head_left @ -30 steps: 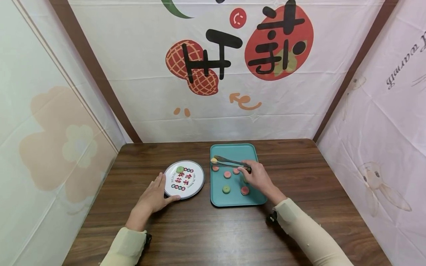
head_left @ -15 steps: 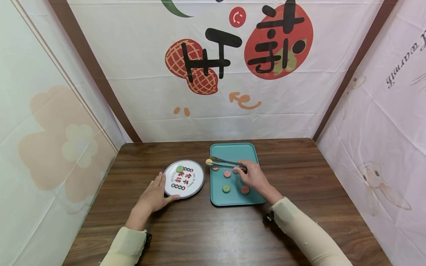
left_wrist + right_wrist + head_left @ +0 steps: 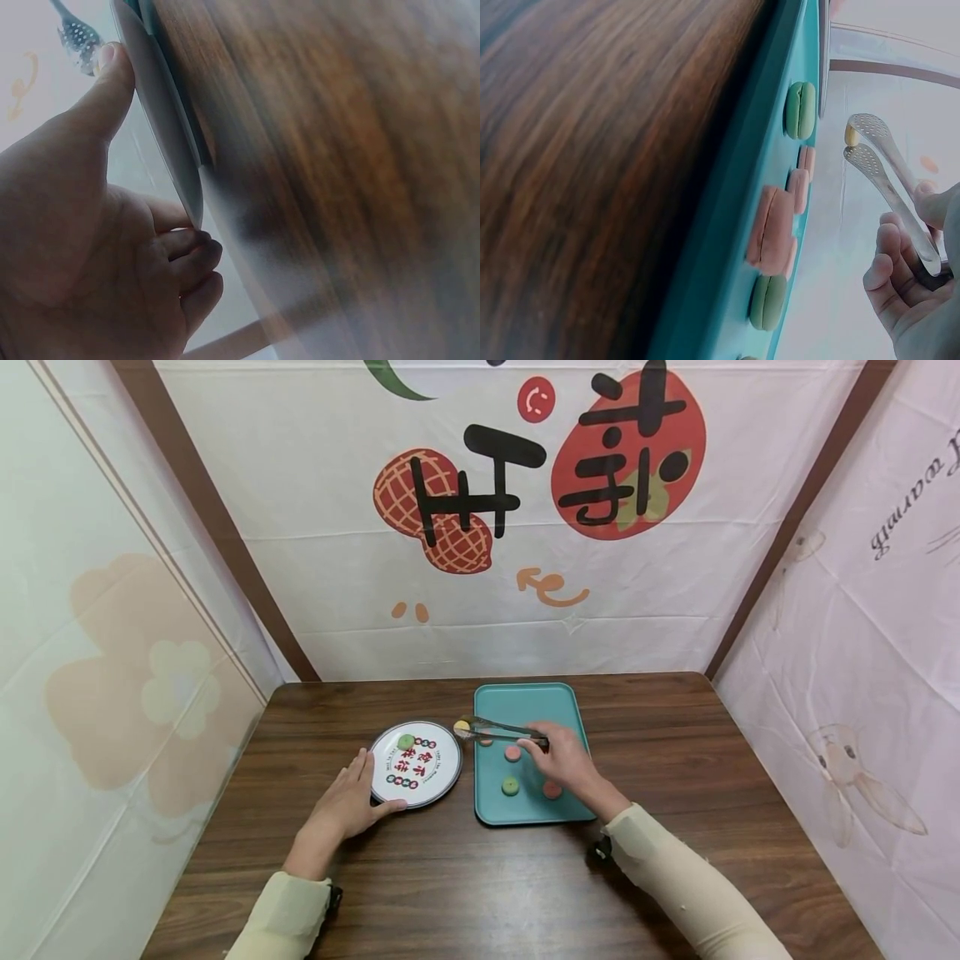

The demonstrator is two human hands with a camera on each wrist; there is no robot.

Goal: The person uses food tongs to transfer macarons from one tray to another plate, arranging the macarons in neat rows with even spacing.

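Observation:
My right hand (image 3: 566,760) grips metal tongs (image 3: 510,729) with perforated tips, which pinch a small yellow macaron (image 3: 462,727). In the head view this macaron appears between the tray and the plate's upper right rim; the right wrist view shows the tongs (image 3: 892,187) raised, the macaron (image 3: 851,136) between their tips. My left hand (image 3: 343,802) rests against the left rim of a white printed plate (image 3: 442,777), thumb spread along its front edge. In the left wrist view, the thumb and a finger touch the plate (image 3: 161,112). A green macaron (image 3: 406,742) lies on the plate.
Right of the plate, a teal tray (image 3: 525,700) holds several macarons, among them a pink one (image 3: 512,752), a green one (image 3: 510,787) and a darker pink one (image 3: 552,789). The wooden table (image 3: 480,893) ends at a printed backdrop (image 3: 337,643).
My right hand has moved left, carrying the yellow macaron in the tongs from above the tray's left edge towards the plate. My left hand and the plate have stayed in place.

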